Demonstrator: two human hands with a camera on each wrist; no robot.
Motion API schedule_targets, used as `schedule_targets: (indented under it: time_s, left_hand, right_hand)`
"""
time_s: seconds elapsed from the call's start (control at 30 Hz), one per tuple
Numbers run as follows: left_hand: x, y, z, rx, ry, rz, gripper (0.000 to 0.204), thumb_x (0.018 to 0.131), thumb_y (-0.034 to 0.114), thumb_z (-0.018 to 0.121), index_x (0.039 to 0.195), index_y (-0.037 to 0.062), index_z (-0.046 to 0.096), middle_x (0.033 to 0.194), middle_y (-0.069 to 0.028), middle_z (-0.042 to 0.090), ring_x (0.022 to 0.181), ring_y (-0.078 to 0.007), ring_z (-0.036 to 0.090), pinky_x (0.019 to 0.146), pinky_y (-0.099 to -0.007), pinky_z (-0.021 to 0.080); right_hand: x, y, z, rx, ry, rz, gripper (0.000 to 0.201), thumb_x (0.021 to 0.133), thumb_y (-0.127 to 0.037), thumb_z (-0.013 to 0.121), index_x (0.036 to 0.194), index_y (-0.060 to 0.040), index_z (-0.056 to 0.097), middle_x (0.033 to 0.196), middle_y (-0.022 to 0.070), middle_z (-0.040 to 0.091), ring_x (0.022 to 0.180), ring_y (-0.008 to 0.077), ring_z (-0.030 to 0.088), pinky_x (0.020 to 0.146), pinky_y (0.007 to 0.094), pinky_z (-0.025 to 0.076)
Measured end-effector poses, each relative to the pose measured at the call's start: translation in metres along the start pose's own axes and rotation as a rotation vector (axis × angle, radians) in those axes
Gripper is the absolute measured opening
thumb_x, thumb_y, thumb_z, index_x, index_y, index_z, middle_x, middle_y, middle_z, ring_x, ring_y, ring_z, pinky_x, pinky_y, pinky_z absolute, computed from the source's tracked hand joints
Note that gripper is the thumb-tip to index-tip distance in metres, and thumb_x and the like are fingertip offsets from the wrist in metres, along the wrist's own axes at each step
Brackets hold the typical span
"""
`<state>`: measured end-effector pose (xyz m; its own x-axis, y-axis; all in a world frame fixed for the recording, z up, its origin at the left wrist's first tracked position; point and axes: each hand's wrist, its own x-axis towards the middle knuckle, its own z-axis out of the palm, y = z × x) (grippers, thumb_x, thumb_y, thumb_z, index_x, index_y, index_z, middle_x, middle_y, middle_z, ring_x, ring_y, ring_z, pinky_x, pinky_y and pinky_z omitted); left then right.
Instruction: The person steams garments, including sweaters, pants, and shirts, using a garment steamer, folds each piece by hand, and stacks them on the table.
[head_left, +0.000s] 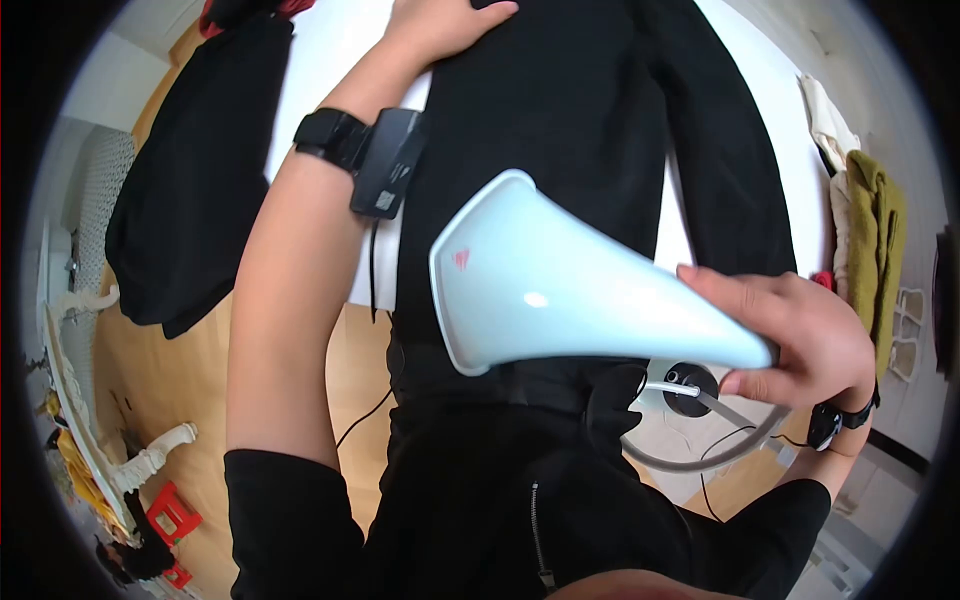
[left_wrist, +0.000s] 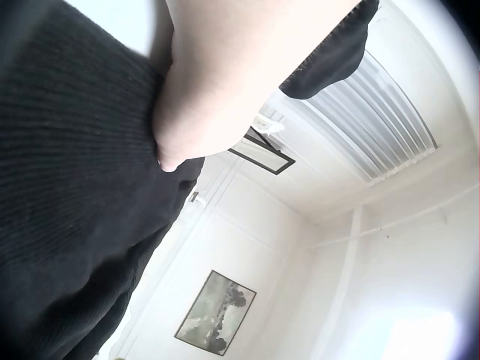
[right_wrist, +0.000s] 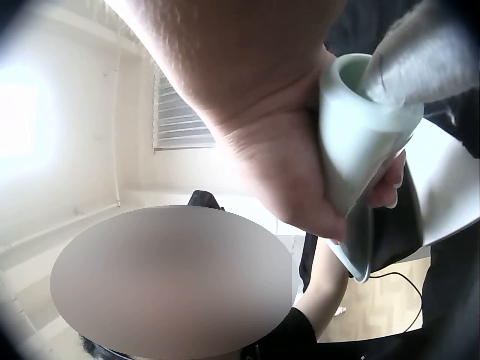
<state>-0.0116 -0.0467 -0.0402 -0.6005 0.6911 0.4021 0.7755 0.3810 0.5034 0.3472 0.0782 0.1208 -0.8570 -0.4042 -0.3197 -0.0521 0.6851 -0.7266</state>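
Observation:
My right hand (head_left: 810,335) grips the narrow handle of a pale blue garment steamer head (head_left: 560,290), whose wide end points left across the head view. In the right wrist view, my fingers wrap around the handle (right_wrist: 360,142), and a thick grey hose (right_wrist: 427,64) enters its end. A black garment (head_left: 540,130), ribbed in the left wrist view, lies spread out under the steamer head. At the top of the head view, my left hand (head_left: 440,28) rests on its left side with the thumb stretched out; the other fingers are hidden or cut off.
A white surface (head_left: 335,60) lies under the garment. More dark fabric (head_left: 200,170) hangs over its left edge. The steamer's hose (head_left: 690,467) loops at the lower right near a round black part (head_left: 690,388). Olive cloth (head_left: 875,230) hangs at right; a red stool (head_left: 173,513) stands lower left.

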Motion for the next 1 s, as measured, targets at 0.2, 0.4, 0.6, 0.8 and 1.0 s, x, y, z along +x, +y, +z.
schedule_targets:
  time_s: [0.2, 0.4, 0.6, 0.8, 1.0]
  left_hand:
    - [0.006, -0.014, 0.005, -0.036, 0.060, 0.128, 0.045, 0.087, 0.035, 0.071, 0.124, 0.0096, 0.067, 0.126, -0.0149, 0.065, 0.121, -0.0336, 0.058, 0.104, -0.0385, 0.044]
    - [0.003, -0.015, 0.005, 0.052, 0.048, 0.131, 0.048, 0.086, 0.033, 0.073, 0.126, 0.0063, 0.064, 0.127, -0.0167, 0.064, 0.121, -0.0334, 0.057, 0.104, -0.0390, 0.043]
    - [0.000, -0.010, -0.001, -0.043, 0.018, 0.003, 0.043, 0.088, 0.029, 0.069, 0.125, 0.0086, 0.065, 0.128, -0.0125, 0.064, 0.123, -0.0319, 0.054, 0.106, -0.0394, 0.042]
    - [-0.002, -0.009, -0.003, -0.051, 0.045, 0.046, 0.036, 0.088, 0.024, 0.067, 0.122, 0.0094, 0.067, 0.126, -0.0116, 0.065, 0.122, -0.0319, 0.055, 0.104, -0.0399, 0.043]
    - [-0.006, 0.003, -0.005, 0.012, 0.093, 0.052, 0.033, 0.086, 0.023, 0.065, 0.117, 0.0100, 0.069, 0.122, -0.0115, 0.067, 0.117, -0.0323, 0.058, 0.101, -0.0408, 0.046]
  right_hand:
    - [-0.061, 0.007, -0.002, 0.006, -0.020, 0.120, 0.080, 0.080, -0.018, 0.076, 0.150, -0.0046, 0.039, 0.093, 0.0179, 0.069, 0.067, 0.0310, 0.070, 0.060, 0.0351, 0.053]
    - [-0.115, 0.009, -0.005, -0.022, 0.136, 0.230, 0.079, 0.081, -0.020, 0.076, 0.149, -0.0028, 0.040, 0.095, 0.0178, 0.070, 0.073, 0.0326, 0.071, 0.065, 0.0352, 0.054]
    - [-0.132, 0.026, -0.022, -0.039, 0.641, 0.353, 0.072, 0.087, -0.024, 0.074, 0.148, -0.0020, 0.042, 0.112, 0.0150, 0.068, 0.080, 0.0194, 0.067, 0.075, 0.0319, 0.052]
    - [-0.109, 0.116, -0.076, -0.285, 1.169, 0.713, 0.059, 0.094, -0.023, 0.063, 0.149, -0.0153, 0.043, 0.101, 0.0099, 0.068, 0.073, 0.0153, 0.064, 0.071, 0.0282, 0.053]
    - [-0.096, 0.224, -0.144, -0.522, 1.301, 0.830, 0.057, 0.093, -0.034, 0.059, 0.140, -0.0045, 0.046, 0.118, 0.0291, 0.064, 0.110, 0.0397, 0.063, 0.095, 0.0418, 0.048]
